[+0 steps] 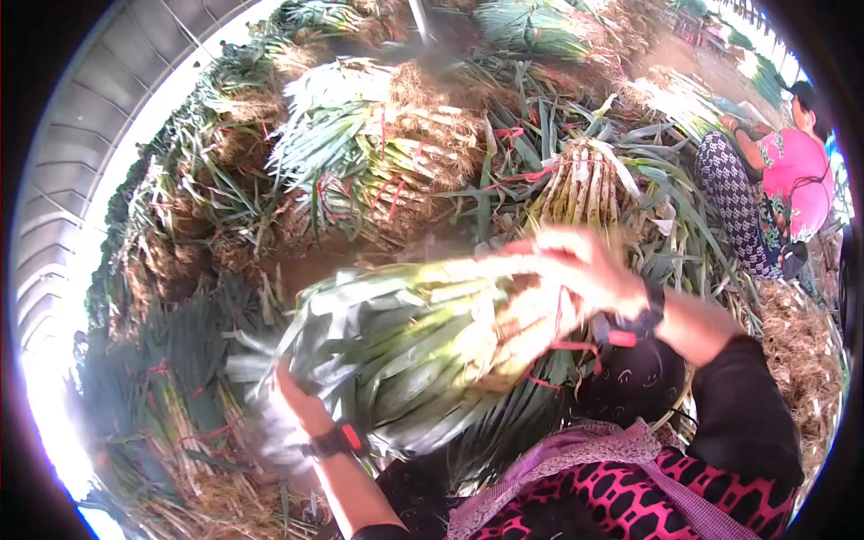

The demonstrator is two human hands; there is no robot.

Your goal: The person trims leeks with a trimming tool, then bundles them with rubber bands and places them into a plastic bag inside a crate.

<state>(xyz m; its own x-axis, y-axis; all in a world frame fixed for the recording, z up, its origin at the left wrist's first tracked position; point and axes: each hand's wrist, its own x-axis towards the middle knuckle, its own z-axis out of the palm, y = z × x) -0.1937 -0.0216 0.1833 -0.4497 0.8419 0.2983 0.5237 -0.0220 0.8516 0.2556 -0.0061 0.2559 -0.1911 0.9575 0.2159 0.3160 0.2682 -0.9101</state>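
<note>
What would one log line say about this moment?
left hand: blurred, at leafy end of onion bundle | right hand: grip on pale stalk end | around: stacked bundles | far right: another person

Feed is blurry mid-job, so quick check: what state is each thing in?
onion bundle: lifted, blurred, held at both ends.
left hand: holding the leafy end.
right hand: gripping the pale stalk end.
stacked bundles: piled, tied with red bands.
other person: seated by the pile.
</note>
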